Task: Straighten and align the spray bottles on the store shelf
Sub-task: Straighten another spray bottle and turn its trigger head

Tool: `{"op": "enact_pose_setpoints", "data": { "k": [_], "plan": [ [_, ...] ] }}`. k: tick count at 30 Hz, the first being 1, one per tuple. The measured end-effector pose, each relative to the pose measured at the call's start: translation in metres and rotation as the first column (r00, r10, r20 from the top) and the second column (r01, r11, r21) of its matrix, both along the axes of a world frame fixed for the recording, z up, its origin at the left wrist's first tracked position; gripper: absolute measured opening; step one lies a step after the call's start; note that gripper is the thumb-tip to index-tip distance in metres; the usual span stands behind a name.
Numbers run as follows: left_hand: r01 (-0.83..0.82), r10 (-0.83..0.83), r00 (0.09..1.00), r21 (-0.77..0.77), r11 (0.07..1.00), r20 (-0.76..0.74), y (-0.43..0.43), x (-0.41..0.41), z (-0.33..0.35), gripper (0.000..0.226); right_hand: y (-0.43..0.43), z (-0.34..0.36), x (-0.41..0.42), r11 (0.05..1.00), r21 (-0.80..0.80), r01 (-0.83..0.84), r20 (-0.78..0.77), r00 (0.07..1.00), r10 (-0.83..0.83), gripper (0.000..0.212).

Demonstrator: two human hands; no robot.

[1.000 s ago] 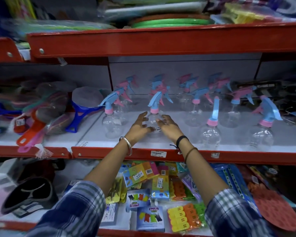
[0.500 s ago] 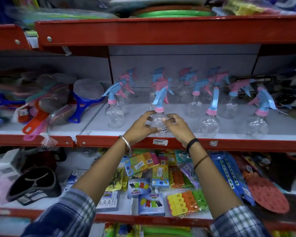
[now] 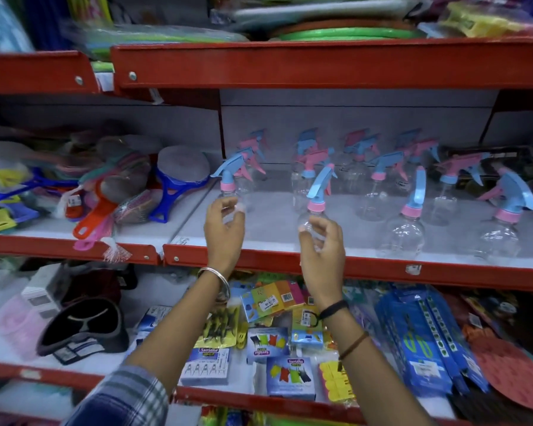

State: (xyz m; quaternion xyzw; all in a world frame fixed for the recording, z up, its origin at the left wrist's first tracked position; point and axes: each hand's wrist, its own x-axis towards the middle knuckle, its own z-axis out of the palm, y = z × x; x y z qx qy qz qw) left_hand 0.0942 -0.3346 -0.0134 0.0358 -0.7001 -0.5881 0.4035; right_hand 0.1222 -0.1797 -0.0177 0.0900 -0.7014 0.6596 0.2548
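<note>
Several clear spray bottles with blue and pink trigger heads stand in loose rows on the white middle shelf point(image 3: 277, 238). My left hand point(image 3: 224, 232) curls around the clear body of the front-left bottle point(image 3: 227, 179), thumb and fingers on either side. My right hand point(image 3: 322, 245) wraps the body of the neighbouring front bottle point(image 3: 317, 198), whose blue nozzle points up and to the right. Two more front bottles point(image 3: 408, 222) point(image 3: 505, 229) stand to the right, their nozzles turned in different directions. The back rows are blurred.
Brushes and scrubbers point(image 3: 105, 192) pile up on the shelf section to the left. A red shelf lip point(image 3: 382, 269) runs along the front edge. Packets of clips point(image 3: 277, 358) fill the shelf below, and the red upper shelf point(image 3: 320, 63) overhangs.
My left hand has left the middle-front bottle and moved left onto the front-left bottle. My right hand stays on the middle-front bottle. The camera has shifted closer.
</note>
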Motion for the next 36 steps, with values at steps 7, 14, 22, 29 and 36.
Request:
{"op": "enact_pose_setpoints", "data": {
  "k": [7, 14, 22, 29, 36],
  "plan": [
    [0.007, 0.004, 0.977, -0.050, 0.999, 0.215, -0.064, -0.028, -0.001, 0.037, -0.077, 0.011, -0.051, 0.962, 0.099, -0.253, 0.163, 0.958, 0.235, 0.020],
    [0.217, -0.203, 0.900, 0.007, 0.976, 0.385, -0.079, -0.043, 0.005, 0.050, -0.126, 0.028, -0.103, 0.890, 0.235, -0.391, 0.469, 0.848, 0.249, 0.047],
    [0.275, -0.224, 0.916, -0.113, 0.955, 0.333, -0.086, -0.030, 0.006, 0.038, -0.127, 0.025, -0.090, 0.921, 0.216, -0.325, 0.416, 0.884, 0.214, 0.042],
    [0.271, -0.195, 0.933, -0.237, 0.933, 0.301, -0.086, -0.010, 0.000, 0.034, -0.127, 0.012, -0.063, 0.946, 0.203, -0.253, 0.364, 0.916, 0.167, 0.042],
    [0.302, -0.203, 0.922, -0.287, 0.909, 0.329, -0.090, 0.000, -0.005, 0.036, -0.131, 0.005, -0.041, 0.932, 0.329, -0.154, 0.327, 0.944, 0.040, 0.045]
  ]
}}
